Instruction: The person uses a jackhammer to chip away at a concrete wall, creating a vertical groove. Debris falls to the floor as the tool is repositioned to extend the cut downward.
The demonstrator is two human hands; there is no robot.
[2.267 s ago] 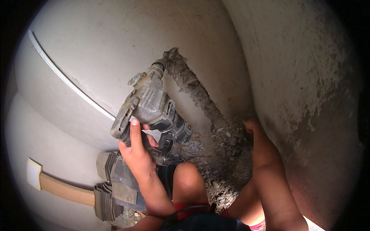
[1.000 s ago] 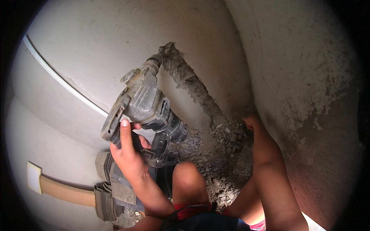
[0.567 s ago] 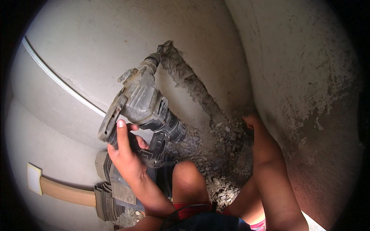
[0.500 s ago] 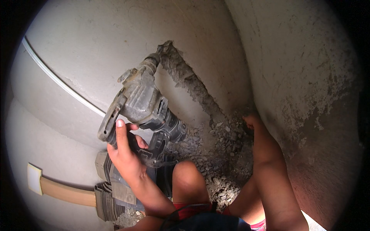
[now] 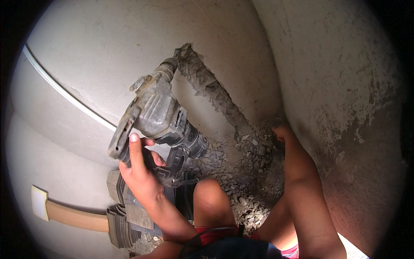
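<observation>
At far left I record a white panel with a yellowish edge (image 5: 39, 203), a tan strip (image 5: 79, 216) beside it, and a pale narrow trim (image 5: 69, 94) running along the wall. Next is a stack of grey sheets (image 5: 122, 224), partly behind the left forearm. My left hand (image 5: 142, 175) is closed around the rear handle of a dusty power tool (image 5: 159, 112), fingers wrapped and thumb laid straight along it. The tool is held tilted, its nose at the upper end of a rough groove (image 5: 207, 82) broken into the wall; the tip itself is not clearly visible. I judge the step in hand to be chipping at that end of the groove. The next move, in my assessment, calls for a firm grip, with the nose kept in line with the channel so that it does not skid onto sound plaster. Broken rubble (image 5: 248, 209) lies below the groove. At right, my right hand (image 5: 281, 131) is near the groove's lower end, away from the tool; its fingers look bent, but I cannot tell whether they hold anything.
</observation>
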